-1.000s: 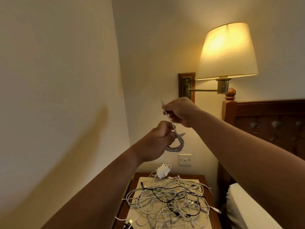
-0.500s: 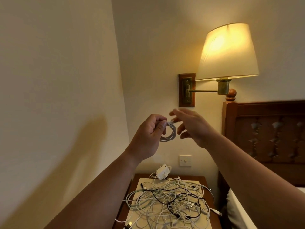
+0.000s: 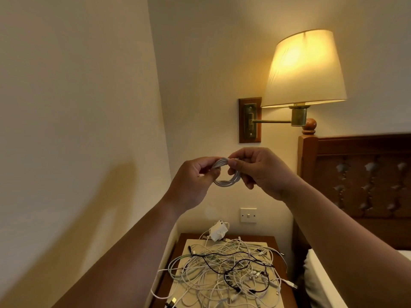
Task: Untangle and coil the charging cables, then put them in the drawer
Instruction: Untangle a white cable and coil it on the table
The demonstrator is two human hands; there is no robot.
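In the head view we see the left hand (image 3: 193, 181) and the right hand (image 3: 260, 172) raised close together, each pinching the top of one small coiled white cable (image 3: 225, 183), whose loop hangs between them. Well below the hands, the tangle of white and black cables (image 3: 222, 270) lies on the worktop (image 3: 272, 243), with a white charger block (image 3: 216, 232) at its far edge.

The left hand (image 3: 191, 183) and right hand (image 3: 262, 172) are bare. The left forearm (image 3: 133, 252) and right forearm (image 3: 344, 236) are uncovered as far as the view reaches.
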